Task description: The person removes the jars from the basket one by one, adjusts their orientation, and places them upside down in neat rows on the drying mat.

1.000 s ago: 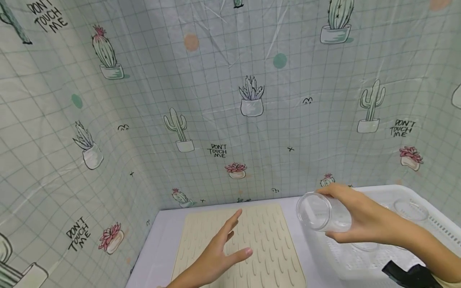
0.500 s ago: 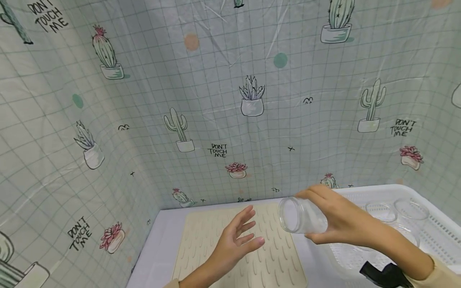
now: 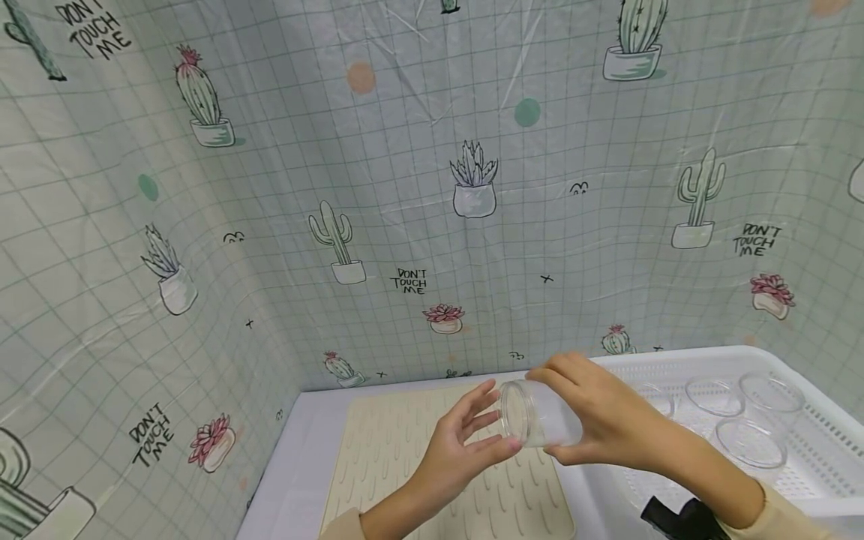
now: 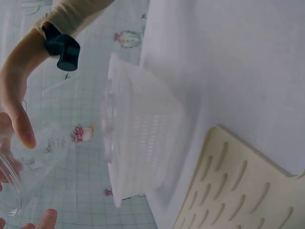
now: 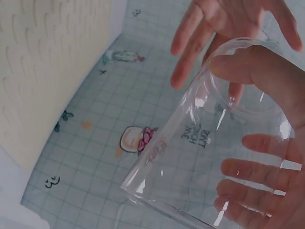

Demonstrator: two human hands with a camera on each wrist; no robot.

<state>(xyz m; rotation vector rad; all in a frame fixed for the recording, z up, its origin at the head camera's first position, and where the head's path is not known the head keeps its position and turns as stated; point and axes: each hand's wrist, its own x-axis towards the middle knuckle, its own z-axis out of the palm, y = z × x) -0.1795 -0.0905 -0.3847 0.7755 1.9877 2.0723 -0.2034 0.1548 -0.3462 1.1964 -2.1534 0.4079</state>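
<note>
A clear jar [image 3: 550, 420] lies tilted on its side in the air above the beige ridged mat [image 3: 378, 427]. My right hand [image 3: 610, 416] grips its body, fingers over the top and thumb beneath in the head view. In the right wrist view, that hand's fingers show through the clear wall of the jar [image 5: 176, 162]. My left hand [image 3: 455, 457] is at the jar's rimmed end, fingers spread and relaxed. Its thumb tip meets or nearly meets the rim; contact is hard to tell. The left wrist view catches the jar [image 4: 43, 162] only partly.
A white perforated basket [image 3: 826, 450] stands at the right, with several clear round-rimmed containers [image 3: 749, 442] inside. The mat lies on a white tabletop [image 3: 290, 457]. A cactus-printed curtain [image 3: 378, 187] hangs behind and at the sides.
My right hand has carried the jar leftward from over the basket's edge to above the mat. My left hand has moved right, up to the jar's rim.
</note>
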